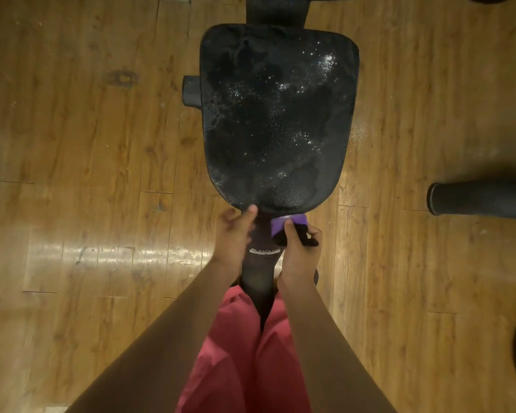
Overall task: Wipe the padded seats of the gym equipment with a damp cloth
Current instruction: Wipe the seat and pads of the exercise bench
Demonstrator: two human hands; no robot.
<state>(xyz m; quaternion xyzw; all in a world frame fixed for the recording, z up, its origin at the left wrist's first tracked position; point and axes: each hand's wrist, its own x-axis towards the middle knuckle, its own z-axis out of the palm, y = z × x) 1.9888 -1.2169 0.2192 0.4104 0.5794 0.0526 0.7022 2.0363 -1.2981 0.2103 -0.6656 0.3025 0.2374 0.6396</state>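
Red trousers (236, 353) and two bare forearms frame the near end of a wet black padded seat (277, 114).

Left hand (234, 234) is curled loosely with its thumb touching the seat's near edge. Right hand (298, 251) grips a bunched purple and black cloth (286, 229) just under that edge, above the black post (259, 272) with its warning label, all over wood flooring (87, 144).

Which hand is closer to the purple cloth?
The right hand. It grips the purple cloth just below the near edge of the black seat. The left hand is beside it across the post, fingertips touching the seat's edge, not the cloth.
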